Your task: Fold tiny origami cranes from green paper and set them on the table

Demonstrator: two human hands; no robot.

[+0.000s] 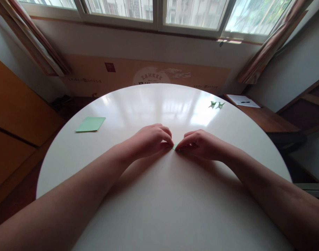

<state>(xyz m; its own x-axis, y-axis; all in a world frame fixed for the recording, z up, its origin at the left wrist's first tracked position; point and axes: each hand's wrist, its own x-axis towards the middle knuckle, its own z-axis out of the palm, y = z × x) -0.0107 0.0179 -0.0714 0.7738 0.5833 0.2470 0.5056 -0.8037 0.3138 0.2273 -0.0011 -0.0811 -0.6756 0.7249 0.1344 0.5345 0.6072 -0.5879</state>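
A small piece of folded green paper (174,146) lies on the white table between my two hands, mostly covered by my fingers. My left hand (156,137) reaches it from the left, thumb and fingers pinched together at its edge. From the right, my right hand (200,143) has its fingertips closed on the other side of the paper. Both hands rest low over the tabletop. How the paper is folded cannot be made out.
A stack of square green paper (90,124) sits at the table's left. Two small folded green paper figures (216,104) stand at the far right. The round white table (172,209) has a brown side table (269,118) beside it, bearing a white sheet (240,100) and a dark pen.
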